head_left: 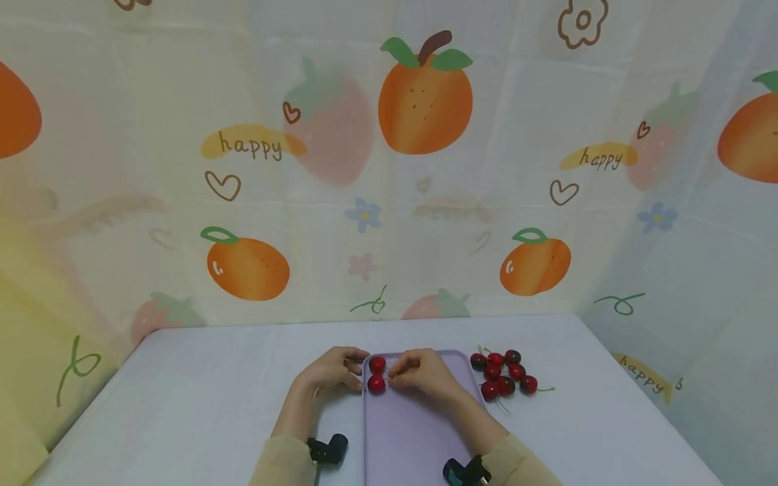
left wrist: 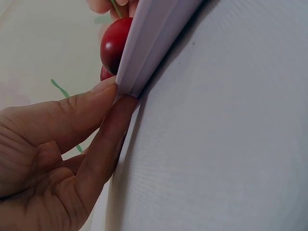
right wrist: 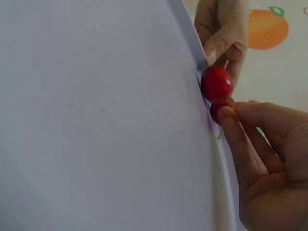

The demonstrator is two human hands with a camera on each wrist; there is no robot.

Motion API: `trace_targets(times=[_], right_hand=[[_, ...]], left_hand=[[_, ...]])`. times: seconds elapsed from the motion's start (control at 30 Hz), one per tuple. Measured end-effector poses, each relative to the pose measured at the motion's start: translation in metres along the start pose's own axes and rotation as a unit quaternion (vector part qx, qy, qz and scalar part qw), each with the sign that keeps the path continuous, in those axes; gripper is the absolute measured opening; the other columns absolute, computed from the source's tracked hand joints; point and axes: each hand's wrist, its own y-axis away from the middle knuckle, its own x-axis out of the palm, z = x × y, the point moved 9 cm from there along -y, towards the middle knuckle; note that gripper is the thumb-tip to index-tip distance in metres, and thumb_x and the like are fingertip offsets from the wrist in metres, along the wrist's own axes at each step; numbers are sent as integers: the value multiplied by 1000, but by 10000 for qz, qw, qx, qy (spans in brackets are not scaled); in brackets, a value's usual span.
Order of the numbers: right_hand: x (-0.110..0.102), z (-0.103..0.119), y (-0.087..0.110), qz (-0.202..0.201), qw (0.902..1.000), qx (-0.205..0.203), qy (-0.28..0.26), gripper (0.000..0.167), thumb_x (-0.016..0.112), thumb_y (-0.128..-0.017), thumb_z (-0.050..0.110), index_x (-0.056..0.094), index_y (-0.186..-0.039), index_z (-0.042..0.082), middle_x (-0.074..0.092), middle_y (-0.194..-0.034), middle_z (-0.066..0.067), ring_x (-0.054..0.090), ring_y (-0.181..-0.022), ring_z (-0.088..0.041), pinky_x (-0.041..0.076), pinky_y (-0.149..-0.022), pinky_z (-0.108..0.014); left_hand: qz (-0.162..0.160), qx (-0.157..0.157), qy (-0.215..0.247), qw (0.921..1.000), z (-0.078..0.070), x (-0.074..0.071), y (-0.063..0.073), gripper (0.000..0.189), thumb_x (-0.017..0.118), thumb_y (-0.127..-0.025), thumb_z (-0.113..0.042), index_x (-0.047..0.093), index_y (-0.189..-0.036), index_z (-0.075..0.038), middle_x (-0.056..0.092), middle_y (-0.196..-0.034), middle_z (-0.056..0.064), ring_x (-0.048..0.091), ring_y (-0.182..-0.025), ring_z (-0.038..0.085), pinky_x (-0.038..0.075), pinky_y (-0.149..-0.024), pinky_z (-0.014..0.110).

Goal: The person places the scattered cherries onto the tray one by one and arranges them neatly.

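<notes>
Head view: a white, cloth-smooth tabletop (head_left: 213, 391) fills the lower part of the frame; behind it hangs a pale, lightly creased fabric backdrop (head_left: 529, 88), printed with oranges, strawberries, hearts and the word "happy"; some of its prints look faint and blurred. A lavender, round-cornered tray (head_left: 419, 439) with a thin raised rim lies at bottom centre, its near end cut off by the frame's lower edge; the right forearm covers part of it. Two round, glossy red cherries sit in its upper left corner, an upper cherry (head_left: 377, 364) and a lower cherry (head_left: 376, 384) just beside it; the left hand (head_left: 333, 368), left of them, pinches the tray's edge between thumb and finger. The right hand (head_left: 425, 372) has its fingertips drawn narrow, pinching the lower cherry by its thin green stem (left wrist: 117, 8); whether they also press the fruit is hard to tell. Right of the tray lies a loose cluster of dark red cherries (head_left: 506, 386), some overlapping, with slender stems; beige sleeves (head_left: 282, 462) and black wrist cameras (head_left: 330, 450) are partly cut off below.
</notes>
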Motion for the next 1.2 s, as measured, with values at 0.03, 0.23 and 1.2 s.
trace_targets(times=[0.03, 0.23, 1.2], right_hand=[[0, -1, 0, -1, 10000, 19, 25, 21, 76, -78, 0, 70, -95, -9, 72, -98, -30, 65, -78, -2, 53, -73, -16], [0, -2, 1, 10, 9997, 141, 179, 21, 78, -77, 3, 71, -94, -7, 73, -96, -26, 64, -77, -4, 52, -71, -17], [-23, 1, 2, -517, 9952, 828, 94, 28, 75, -85, 23, 71, -100, -1, 76, -88, -15, 74, -74, -19, 60, -71, -32]], left_hand=[[-8, -15, -7, 10000, 0, 0, 0, 61, 79, -68, 4, 63, -127, -3, 66, -109, 11, 59, -89, 18, 54, -74, 27], [-82, -114, -57, 9999, 0, 0, 2, 60, 80, -70, 1, 64, -127, -6, 66, -113, 9, 59, -90, 19, 55, -79, 30], [-75, -149, 32, 9999, 0, 0, 2, 59, 79, -70, 4, 64, -126, -7, 65, -106, 9, 57, -89, 19, 54, -77, 28]])
